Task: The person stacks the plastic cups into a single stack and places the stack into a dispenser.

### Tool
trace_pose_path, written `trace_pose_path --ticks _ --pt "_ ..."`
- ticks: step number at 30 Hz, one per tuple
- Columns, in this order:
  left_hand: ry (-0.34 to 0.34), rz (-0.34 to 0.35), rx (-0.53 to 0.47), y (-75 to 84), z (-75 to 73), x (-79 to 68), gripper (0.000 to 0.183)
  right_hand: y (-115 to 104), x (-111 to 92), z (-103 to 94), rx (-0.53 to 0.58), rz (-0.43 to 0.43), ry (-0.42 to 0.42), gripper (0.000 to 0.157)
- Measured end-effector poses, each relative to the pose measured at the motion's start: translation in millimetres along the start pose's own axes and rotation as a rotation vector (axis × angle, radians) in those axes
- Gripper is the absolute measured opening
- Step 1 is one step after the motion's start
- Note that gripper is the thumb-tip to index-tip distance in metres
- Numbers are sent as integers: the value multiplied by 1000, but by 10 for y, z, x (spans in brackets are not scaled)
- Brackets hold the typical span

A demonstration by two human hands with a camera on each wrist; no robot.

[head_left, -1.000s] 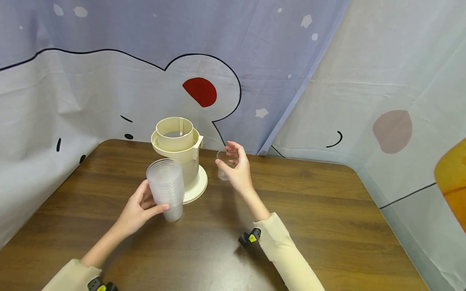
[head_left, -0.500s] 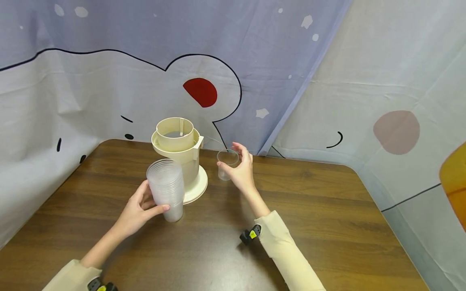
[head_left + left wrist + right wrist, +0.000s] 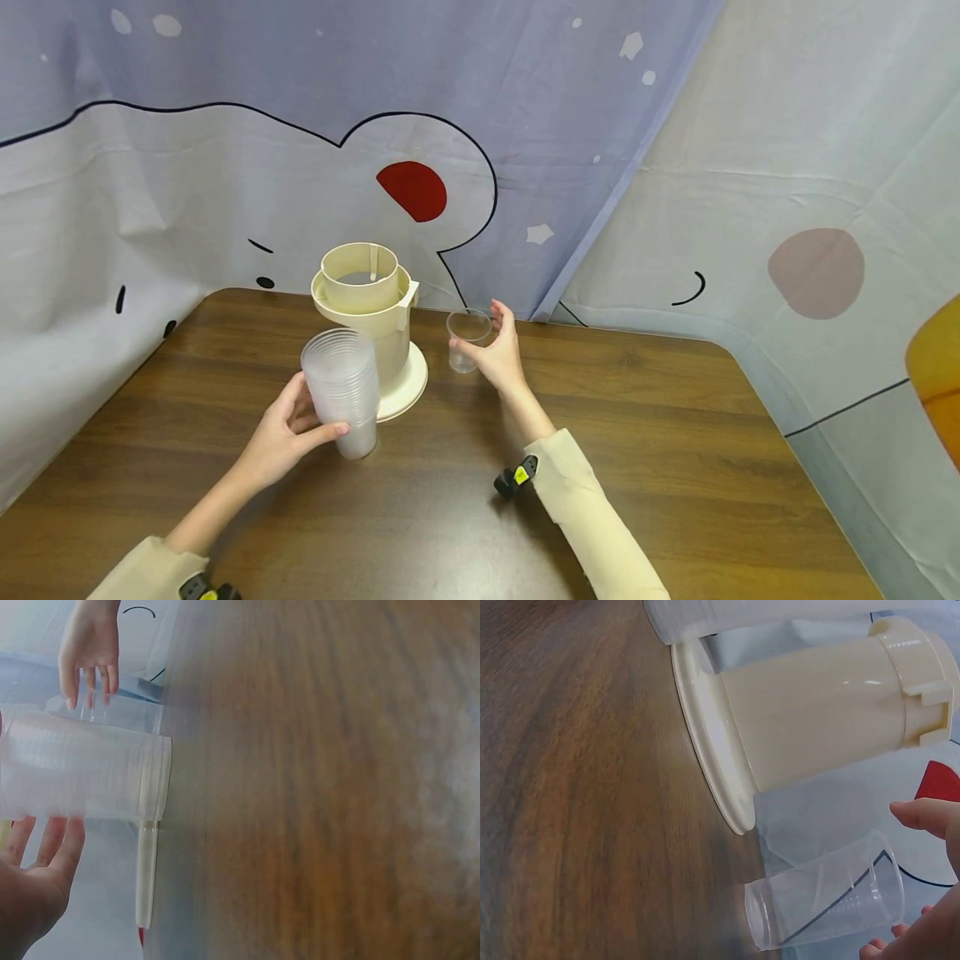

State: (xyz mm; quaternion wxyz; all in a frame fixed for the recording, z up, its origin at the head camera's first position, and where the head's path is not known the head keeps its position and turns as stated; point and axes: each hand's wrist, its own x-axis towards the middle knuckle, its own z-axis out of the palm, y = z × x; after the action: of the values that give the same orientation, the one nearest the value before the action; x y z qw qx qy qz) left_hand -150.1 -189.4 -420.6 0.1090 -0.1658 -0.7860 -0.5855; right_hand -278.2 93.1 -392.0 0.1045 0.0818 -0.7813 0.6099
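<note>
My left hand [image 3: 279, 437] grips a stack of nested clear plastic cups [image 3: 343, 387], which stands upright on the table in front of a cream plastic dispenser [image 3: 367, 308]. In the left wrist view, the fingers [image 3: 69, 847] lie against the stack's side. A single clear plastic cup [image 3: 462, 357] stands upright to the right of the dispenser. Beside this cup is my right hand [image 3: 501, 354], thumb on its near side and fingers spread at its right. The right wrist view shows a gap between the thumb [image 3: 922, 816] and the cup's rim.
The dispenser's round base [image 3: 411, 387] rests on the brown wooden table [image 3: 420, 517]. A printed curtain [image 3: 525, 167] hangs close behind the table's back edge. Something orange [image 3: 937, 367] shows at the far right.
My right hand's fingers have moved off the single cup toward the right, leaving the cup standing in place. My left hand and the stack have not moved visibly.
</note>
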Motion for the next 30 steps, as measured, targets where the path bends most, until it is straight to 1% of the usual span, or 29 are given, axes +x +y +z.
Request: trace_pose_path --ticks 3,6,9,10,11,16,17,18,24,30 --pt "0 3 0 0 -1 -2 75 18 15 12 33 38 -16 94" --pt "-1 2 0 -2 -4 -3 75 40 23 22 40 82 -30 94" --pt "-1 0 2 1 -5 -3 75 56 34 26 43 109 -45 94" --pt "-1 0 3 3 -5 -2 75 55 35 25 44 114 -52 94" --pt "0 -1 3 7 -4 -2 75 9 18 19 47 122 -60 94" --pt "2 -5 7 11 -3 -7 75 11 10 33 54 140 -80 93" --pt "2 -6 7 10 -3 -8 75 11 9 39 57 145 -79 93" --pt "2 -6 8 8 -3 -9 75 58 26 51 58 145 -77 94" --pt "3 -3 6 9 -1 -7 74 55 27 67 46 156 -69 92" --pt "3 -4 9 7 -3 -5 75 55 18 83 20 194 -62 89"
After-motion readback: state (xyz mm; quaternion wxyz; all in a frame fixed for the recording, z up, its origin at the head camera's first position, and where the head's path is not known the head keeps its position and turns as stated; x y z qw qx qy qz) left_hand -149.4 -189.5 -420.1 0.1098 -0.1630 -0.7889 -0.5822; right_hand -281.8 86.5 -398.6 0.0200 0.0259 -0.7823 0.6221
